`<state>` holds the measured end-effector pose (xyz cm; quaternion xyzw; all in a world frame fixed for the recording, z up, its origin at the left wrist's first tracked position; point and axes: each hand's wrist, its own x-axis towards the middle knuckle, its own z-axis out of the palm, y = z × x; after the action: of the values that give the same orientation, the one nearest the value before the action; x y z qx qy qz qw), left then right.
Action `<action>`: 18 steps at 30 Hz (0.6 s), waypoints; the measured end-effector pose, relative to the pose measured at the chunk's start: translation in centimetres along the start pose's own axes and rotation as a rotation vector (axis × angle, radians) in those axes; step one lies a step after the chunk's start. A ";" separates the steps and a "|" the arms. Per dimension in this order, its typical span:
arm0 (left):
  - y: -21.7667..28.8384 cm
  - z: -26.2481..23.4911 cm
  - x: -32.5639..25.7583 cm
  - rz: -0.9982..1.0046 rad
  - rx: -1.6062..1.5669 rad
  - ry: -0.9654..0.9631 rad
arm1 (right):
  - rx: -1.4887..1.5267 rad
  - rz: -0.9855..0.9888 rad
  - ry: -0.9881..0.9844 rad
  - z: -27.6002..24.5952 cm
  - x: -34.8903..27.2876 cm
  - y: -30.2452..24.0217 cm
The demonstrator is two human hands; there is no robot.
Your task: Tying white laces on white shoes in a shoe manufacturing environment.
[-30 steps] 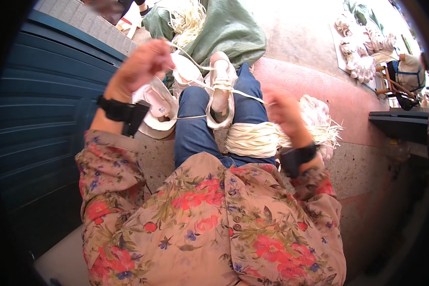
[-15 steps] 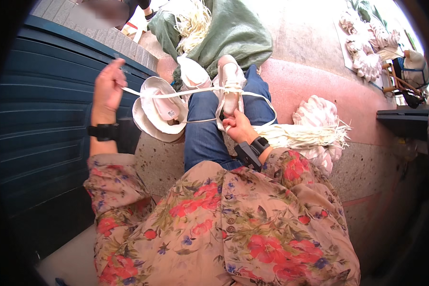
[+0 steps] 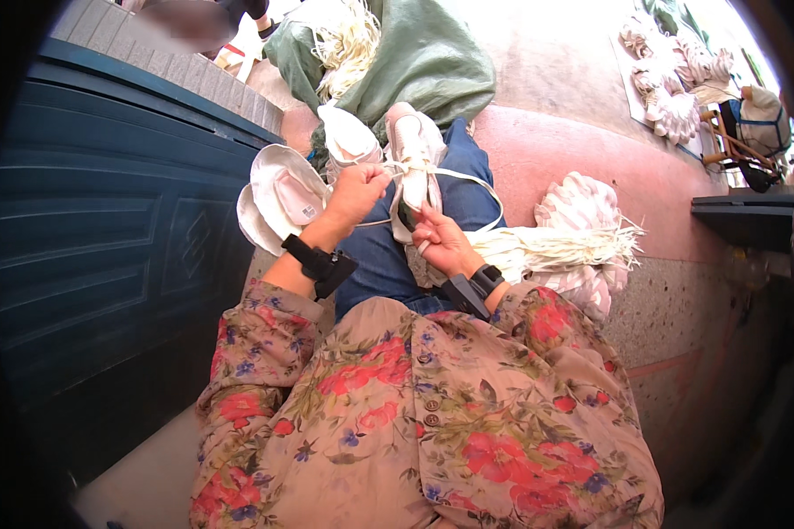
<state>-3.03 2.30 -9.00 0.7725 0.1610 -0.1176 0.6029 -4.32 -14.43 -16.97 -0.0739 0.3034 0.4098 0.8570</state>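
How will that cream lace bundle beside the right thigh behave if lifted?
The lace bundle will likely flop, being many thin strands. Its right end fans out loosely, so strands may splay or tangle. It probably won't roll, lying long and spread out.

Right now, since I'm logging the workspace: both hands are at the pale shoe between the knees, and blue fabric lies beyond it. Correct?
Only the colour is wrong: the head view shows green fabric beyond the pale shoe. The left hand and right hand are indeed at that shoe.
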 end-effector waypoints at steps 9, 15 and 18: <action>-1.4 1.6 0.8 0.111 0.258 0.112 | -0.328 -0.072 0.070 1.4 -0.8 0.7; -1.9 2.8 1.3 0.204 0.416 0.126 | -0.628 -0.143 0.129 1.5 -2.3 -0.7; -2.2 3.5 1.3 0.152 0.445 0.114 | -0.580 -0.084 0.088 1.1 -3.2 -1.5</action>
<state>-2.62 -0.45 -12.33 0.9016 0.1061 -0.0608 0.4150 -4.24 -17.10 -14.34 -0.3459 0.2070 0.4403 0.8023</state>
